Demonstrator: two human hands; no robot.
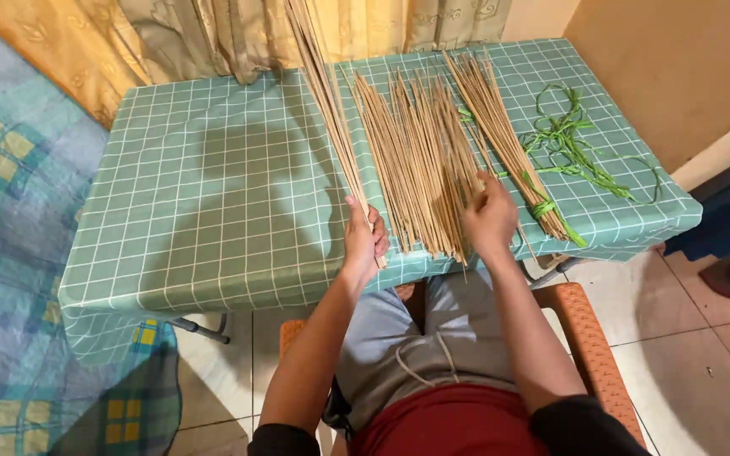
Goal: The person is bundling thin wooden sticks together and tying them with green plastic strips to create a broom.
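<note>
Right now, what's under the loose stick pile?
The loose stick pile lies on the green checked tablecloth, right hand on its near end. The table surface beneath the cloth is covered.

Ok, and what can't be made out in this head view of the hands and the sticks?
- Left hand: it holds a bundle of sticks, whose far ends are cut off by the top edge.
- Right hand: its fingertips are buried in the loose sticks, so which stick it grips is hidden.
- Green ties: too thin to count.
- Tied bundle: its near tips lie behind the right hand.
- Chair: mostly covered by the person's legs.
</note>
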